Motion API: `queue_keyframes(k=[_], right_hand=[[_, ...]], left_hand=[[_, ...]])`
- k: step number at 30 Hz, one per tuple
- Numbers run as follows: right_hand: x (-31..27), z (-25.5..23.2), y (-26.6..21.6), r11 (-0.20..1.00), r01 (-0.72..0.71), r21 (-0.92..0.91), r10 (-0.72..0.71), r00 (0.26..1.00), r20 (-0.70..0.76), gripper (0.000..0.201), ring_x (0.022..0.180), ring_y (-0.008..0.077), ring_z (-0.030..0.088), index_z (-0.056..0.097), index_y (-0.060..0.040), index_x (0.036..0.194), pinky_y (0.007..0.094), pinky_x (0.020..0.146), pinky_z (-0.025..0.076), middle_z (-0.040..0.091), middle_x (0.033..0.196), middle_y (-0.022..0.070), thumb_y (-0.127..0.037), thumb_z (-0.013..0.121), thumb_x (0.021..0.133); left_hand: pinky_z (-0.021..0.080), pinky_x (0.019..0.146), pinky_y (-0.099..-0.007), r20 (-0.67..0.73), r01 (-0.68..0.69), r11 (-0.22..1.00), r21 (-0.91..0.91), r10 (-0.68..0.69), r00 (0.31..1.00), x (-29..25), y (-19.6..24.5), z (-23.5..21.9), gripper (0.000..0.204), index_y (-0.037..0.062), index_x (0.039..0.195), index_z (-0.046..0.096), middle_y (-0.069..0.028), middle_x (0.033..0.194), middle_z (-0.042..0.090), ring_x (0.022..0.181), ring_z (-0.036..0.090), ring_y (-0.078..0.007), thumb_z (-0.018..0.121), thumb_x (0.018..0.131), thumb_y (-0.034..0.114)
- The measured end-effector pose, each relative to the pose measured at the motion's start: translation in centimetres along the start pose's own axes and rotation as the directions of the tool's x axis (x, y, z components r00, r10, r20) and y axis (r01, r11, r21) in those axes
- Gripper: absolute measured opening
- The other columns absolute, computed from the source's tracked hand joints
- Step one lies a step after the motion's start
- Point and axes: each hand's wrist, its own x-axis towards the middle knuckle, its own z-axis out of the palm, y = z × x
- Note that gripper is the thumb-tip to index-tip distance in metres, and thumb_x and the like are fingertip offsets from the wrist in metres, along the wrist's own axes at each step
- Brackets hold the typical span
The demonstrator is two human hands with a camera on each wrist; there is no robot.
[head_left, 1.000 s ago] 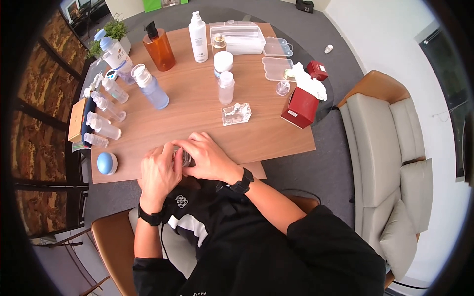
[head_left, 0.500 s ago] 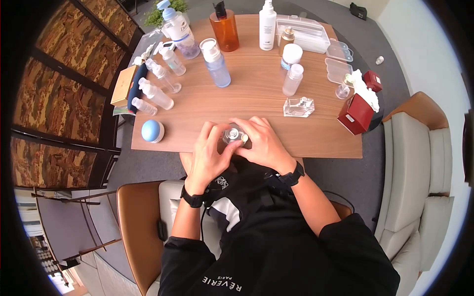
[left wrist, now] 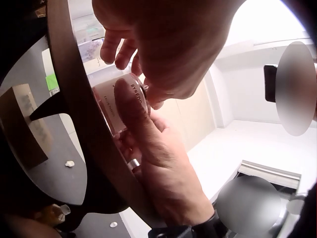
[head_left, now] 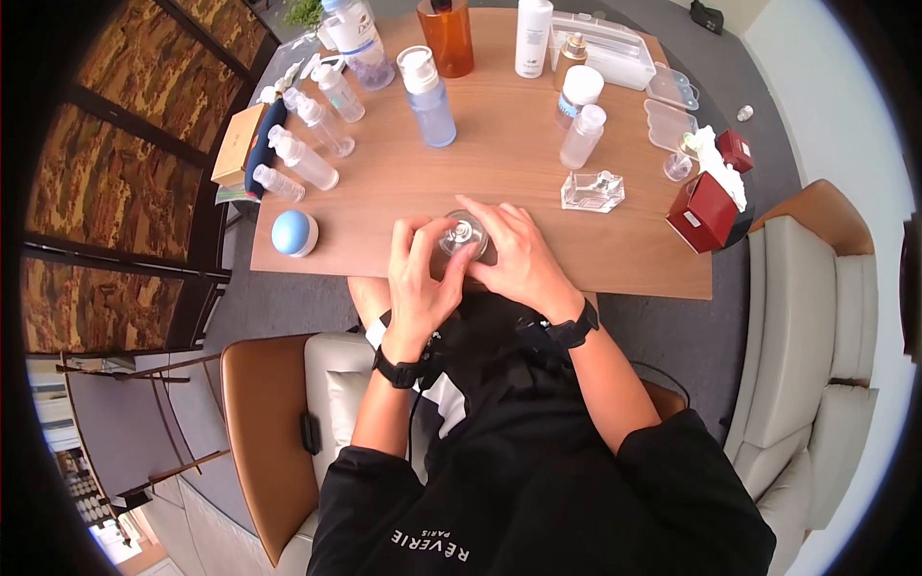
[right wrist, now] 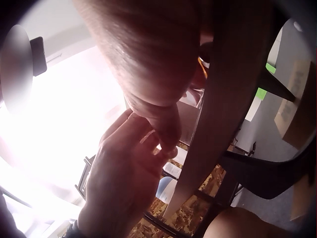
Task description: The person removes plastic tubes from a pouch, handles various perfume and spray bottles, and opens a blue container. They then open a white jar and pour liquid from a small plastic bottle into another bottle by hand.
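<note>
A round clear glass perfume bottle [head_left: 464, 233], its spray nozzle facing up, is held between both hands near the table's front edge. My left hand [head_left: 423, 274] curls thumb and index finger around its left side, the thumb close to the nozzle. From the other side my right hand [head_left: 519, 257] grips it with thumb and fingers. In the left wrist view the right thumb presses on the white BYREDO label [left wrist: 130, 99], and a ring [left wrist: 132, 163] shows on that hand. The bottle is mostly hidden by the hands in the right wrist view.
A rectangular glass bottle [head_left: 592, 192] stands ahead to the right, beyond it a frosted bottle [head_left: 583, 136] and a white-lidded jar [head_left: 580, 94]. A blue-lidded jar [head_left: 295, 233] and several pump bottles [head_left: 305, 161] line the left. A red box [head_left: 706, 211] sits at the right edge.
The head view has swung, so the table things appear farther right. Both hands have moved slightly inward over the table with the bottle, whose nozzle now shows between the fingers.
</note>
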Motion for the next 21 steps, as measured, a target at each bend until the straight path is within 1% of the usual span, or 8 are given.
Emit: queue_keyframes(k=[5, 10, 11, 14, 15, 17, 19, 21], right_hand=[[0.2, -1.1, -0.1, 0.995, -0.059, 0.078, 0.056, 0.998, 0.042, 0.088, 0.120, 0.0387, 0.062, 0.050, -0.0026, 0.153, 0.0487, 0.110, 0.047, 0.065, 0.135, 0.0196, -0.016, 0.089, 0.075], [-1.5, -6.6, -1.5, 0.979, -0.204, 0.022, 0.195, 0.958, 0.210, 0.100, 0.132, 0.0399, 0.058, 0.044, -0.0047, 0.159, 0.0471, 0.113, 0.048, 0.053, 0.149, 0.0196, -0.024, 0.095, 0.076], [-2.2, -7.1, -1.5, 0.986, -0.158, -0.044, 0.163, 0.973, 0.162, 0.088, 0.128, 0.0389, 0.059, 0.052, -0.0043, 0.154, 0.0461, 0.109, 0.050, 0.058, 0.140, 0.0184, -0.021, 0.093, 0.078], [-3.6, -7.2, -0.7, 0.984, -0.140, -0.107, 0.156, 0.975, 0.160, 0.073, 0.121, 0.0369, 0.061, 0.061, -0.0036, 0.144, 0.0462, 0.107, 0.050, 0.061, 0.131, 0.0164, -0.020, 0.091, 0.080], [-3.5, -6.8, -1.1, 0.984, -0.055, -0.171, 0.074, 0.992, 0.106, 0.058, 0.111, 0.0328, 0.063, 0.068, -0.0036, 0.134, 0.0450, 0.098, 0.051, 0.063, 0.117, 0.0125, -0.021, 0.088, 0.082], [-3.1, -6.1, -1.5, 0.976, -0.020, -0.218, 0.051, 0.989, 0.136, 0.055, 0.108, 0.0314, 0.063, 0.069, -0.0047, 0.132, 0.0437, 0.094, 0.050, 0.064, 0.114, 0.0111, -0.022, 0.087, 0.083], [-2.8, -4.6, -1.7, 0.965, 0.054, -0.256, -0.029, 0.994, 0.102, 0.038, 0.098, 0.0285, 0.064, 0.074, -0.0065, 0.118, 0.0404, 0.083, 0.048, 0.066, 0.100, 0.0079, -0.022, 0.085, 0.085], [-2.9, -3.5, -1.3, 0.962, 0.049, -0.269, -0.022, 0.994, 0.102, 0.033, 0.094, 0.0297, 0.064, 0.074, -0.0059, 0.113, 0.0411, 0.083, 0.049, 0.066, 0.096, 0.0080, -0.021, 0.085, 0.086]], left_hand=[[0.054, 0.077, -0.0383, -0.050, 0.031, 0.996, -0.080, -0.035, 0.998, -0.4, -1.4, 0.0, 0.048, 0.0028, 0.122, 0.068, -0.0133, 0.110, 0.060, 0.092, 0.063, -0.0273, 0.091, 0.081, 0.012], [0.054, 0.079, -0.0350, 0.011, 0.026, 0.988, -0.154, -0.025, 1.000, -0.9, -2.0, -0.9, 0.087, 0.0049, 0.143, 0.055, -0.0144, 0.130, 0.056, 0.104, 0.061, -0.0257, 0.099, 0.071, 0.027], [0.056, 0.085, -0.0383, 0.057, 0.044, 0.989, -0.140, -0.037, 0.998, -1.1, -2.2, -1.0, 0.096, 0.0045, 0.148, 0.051, -0.0174, 0.140, 0.053, 0.113, 0.062, -0.0308, 0.100, 0.069, 0.028], [0.056, 0.089, -0.0385, 0.059, 0.016, 0.992, -0.127, -0.009, 0.998, -0.5, -2.0, -0.6, 0.093, 0.0019, 0.147, 0.054, -0.0171, 0.142, 0.057, 0.120, 0.063, -0.0317, 0.099, 0.069, 0.025], [0.056, 0.089, -0.0385, 0.049, 0.016, 0.991, -0.131, -0.009, 0.999, -0.2, -2.0, -0.3, 0.093, 0.0019, 0.147, 0.054, -0.0171, 0.142, 0.057, 0.120, 0.063, -0.0317, 0.099, 0.069, 0.025], [0.056, 0.093, -0.0432, 0.050, -0.067, 0.994, -0.088, 0.072, 0.996, 0.5, -2.0, 0.4, 0.087, 0.0017, 0.143, 0.057, -0.0183, 0.136, 0.065, 0.120, 0.065, -0.0365, 0.099, 0.069, 0.022], [0.056, 0.095, -0.0442, 0.051, -0.044, 0.995, -0.094, 0.049, 0.998, 0.3, -2.3, 0.7, 0.083, 0.0015, 0.140, 0.059, -0.0188, 0.130, 0.068, 0.118, 0.066, -0.0374, 0.098, 0.070, 0.021], [0.056, 0.095, -0.0446, 0.013, -0.016, 0.993, -0.118, 0.018, 1.000, 0.2, -2.1, 0.8, 0.072, 0.0006, 0.132, 0.064, -0.0192, 0.118, 0.072, 0.110, 0.070, -0.0388, 0.097, 0.072, 0.019]])
